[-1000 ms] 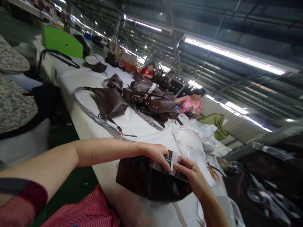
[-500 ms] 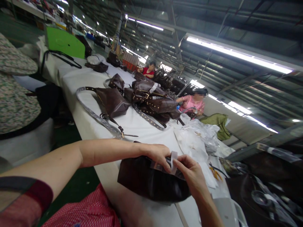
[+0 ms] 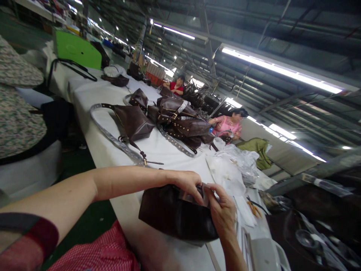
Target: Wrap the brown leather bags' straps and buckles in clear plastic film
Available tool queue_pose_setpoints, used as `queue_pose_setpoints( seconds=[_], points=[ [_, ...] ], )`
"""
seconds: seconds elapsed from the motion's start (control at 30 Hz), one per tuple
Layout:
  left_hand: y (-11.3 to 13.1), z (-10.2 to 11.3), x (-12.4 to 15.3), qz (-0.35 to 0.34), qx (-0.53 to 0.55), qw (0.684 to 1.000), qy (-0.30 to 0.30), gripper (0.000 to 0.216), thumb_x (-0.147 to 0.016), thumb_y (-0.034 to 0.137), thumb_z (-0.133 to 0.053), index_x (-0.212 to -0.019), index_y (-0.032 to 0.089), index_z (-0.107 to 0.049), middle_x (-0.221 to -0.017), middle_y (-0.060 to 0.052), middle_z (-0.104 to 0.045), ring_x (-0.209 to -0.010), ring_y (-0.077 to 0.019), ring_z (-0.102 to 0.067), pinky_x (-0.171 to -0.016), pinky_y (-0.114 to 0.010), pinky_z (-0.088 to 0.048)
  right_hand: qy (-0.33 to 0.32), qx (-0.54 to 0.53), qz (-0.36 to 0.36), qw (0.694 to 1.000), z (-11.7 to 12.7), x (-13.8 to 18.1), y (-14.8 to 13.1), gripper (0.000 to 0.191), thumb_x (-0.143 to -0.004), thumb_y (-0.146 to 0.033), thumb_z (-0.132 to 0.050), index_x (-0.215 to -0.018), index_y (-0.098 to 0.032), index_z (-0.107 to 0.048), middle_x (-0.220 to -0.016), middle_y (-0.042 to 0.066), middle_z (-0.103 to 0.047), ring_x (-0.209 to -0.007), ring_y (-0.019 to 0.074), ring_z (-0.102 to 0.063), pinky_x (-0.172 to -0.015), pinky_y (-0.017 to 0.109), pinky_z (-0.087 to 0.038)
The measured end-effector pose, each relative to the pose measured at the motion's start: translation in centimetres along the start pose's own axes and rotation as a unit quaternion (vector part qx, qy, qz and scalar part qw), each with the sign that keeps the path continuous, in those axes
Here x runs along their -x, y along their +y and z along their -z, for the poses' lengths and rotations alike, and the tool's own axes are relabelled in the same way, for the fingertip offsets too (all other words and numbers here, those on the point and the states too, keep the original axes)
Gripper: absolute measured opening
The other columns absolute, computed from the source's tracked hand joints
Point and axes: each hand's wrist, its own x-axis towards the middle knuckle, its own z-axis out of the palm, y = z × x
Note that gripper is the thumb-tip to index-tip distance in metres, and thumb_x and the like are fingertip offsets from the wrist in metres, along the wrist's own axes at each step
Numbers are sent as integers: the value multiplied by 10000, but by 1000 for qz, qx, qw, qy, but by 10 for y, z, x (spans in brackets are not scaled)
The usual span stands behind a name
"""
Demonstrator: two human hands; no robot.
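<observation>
A dark brown leather bag (image 3: 175, 214) sits on the white-covered table in front of me, its strap side facing up. My left hand (image 3: 191, 186) reaches over the top of it, fingers closed on a film-wrapped part at its upper edge. My right hand (image 3: 222, 207) is against the bag's right end, with thumb and fingers pinched on a pale translucent strip (image 3: 205, 194) beside my left fingertips. The fingers partly cover the strip, and its lower end is hard to make out.
Several brown studded bags (image 3: 180, 120) lie farther along the table. Clear plastic bags (image 3: 234, 162) and orange-handled cutters (image 3: 254, 209) are on the right, near a pale machine (image 3: 265, 252). A green box (image 3: 76, 49) stands far left. Two people (image 3: 227, 126) work across the table.
My right hand has moved slightly left and closer to my left hand. The pale strip, which stood up between the hands, now lies lower against the bag's upper edge.
</observation>
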Motion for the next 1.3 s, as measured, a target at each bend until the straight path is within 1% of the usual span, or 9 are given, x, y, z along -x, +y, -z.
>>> queue_pose_setpoints(
  seconds=[0.13, 0.33, 0.47, 0.6, 0.7, 0.87, 1.03, 1.17, 1.3],
  points=[
    [-6, 1, -2, 1, 44, 999, -22, 361, -659, 520, -704, -695, 168, -633, -555, 42, -530, -533, -121, -501, -503, -230, -358, 50, -28, 10, 998, -8, 6, 16, 254, -824, -437, -588, -842, -206, -692, -863, 42, -701, -828, 213, -616, -760, 311, -475],
    [-10, 5, -9, -43, -6, 999, 0, 344, -705, 503, -668, -777, 166, -646, -652, 37, -565, -656, -138, -538, -584, -226, -393, 86, -57, -9, 995, -12, 1, 17, 256, -801, -443, -606, -817, -200, -685, -840, 44, -691, -822, 217, -605, -776, 323, -465],
    [-12, 6, -13, -61, 67, 996, -26, 331, -747, 430, -639, -955, 172, -637, -787, 31, -603, -752, -144, -563, -653, -222, -431, 116, -71, -71, 988, -17, -4, 10, 288, -781, -475, -616, -831, -200, -684, -840, 39, -687, -825, 218, -601, -779, 324, -456],
    [-13, 4, -15, -58, 117, 991, -5, 395, -765, 492, -594, -970, 156, -634, -844, 8, -616, -793, -153, -557, -689, -240, -446, 133, -97, -111, 980, -21, -8, 10, 339, -755, -505, -636, -884, -195, -686, -892, 44, -703, -881, 233, -610, -808, 333, -458],
    [-14, 2, -16, -32, 136, 990, 6, 315, -741, 403, -603, -930, 155, -646, -791, 15, -607, -761, -146, -547, -661, -233, -432, 95, -89, -97, 987, -15, -13, 11, 364, -737, -519, -644, -865, -183, -699, -893, 60, -713, -880, 246, -615, -823, 355, -464],
    [-10, 1, -15, 2, 159, 987, 6, 263, -706, 319, -604, -905, 154, -653, -758, 24, -602, -703, -132, -540, -621, -222, -426, -67, -64, -77, 993, 9, -27, 8, 402, -709, -511, -669, -938, -186, -729, -971, 75, -726, -928, 274, -624, -862, 378, -464],
    [-5, 2, -13, -8, 91, 996, 10, 286, -698, 331, -619, -924, 159, -662, -775, 25, -604, -722, -139, -545, -635, -224, -423, -217, -107, -138, 960, 21, -37, -3, 464, -667, -567, -690, -883, -160, -749, -852, 65, -732, -820, 269, -642, -742, 342, -489],
    [-6, 1, -13, -13, 57, 998, 9, 288, -674, 321, -630, -918, 171, -661, -748, 30, -593, -695, -140, -540, -608, -226, -404, -239, -121, -176, 947, 16, -41, -4, 434, -577, -546, -748, -758, -152, -740, -686, 37, -702, -653, 213, -612, -625, 299, -461],
    [-12, 1, -16, -10, 105, 994, 12, 237, -675, 311, -616, -862, 170, -648, -689, 35, -573, -660, -132, -523, -584, -220, -395, -168, -55, -128, 976, 9, -40, 0, 356, -652, -517, -681, -693, -165, -718, -649, 23, -681, -611, 186, -573, -579, 279, -417]
  ],
)
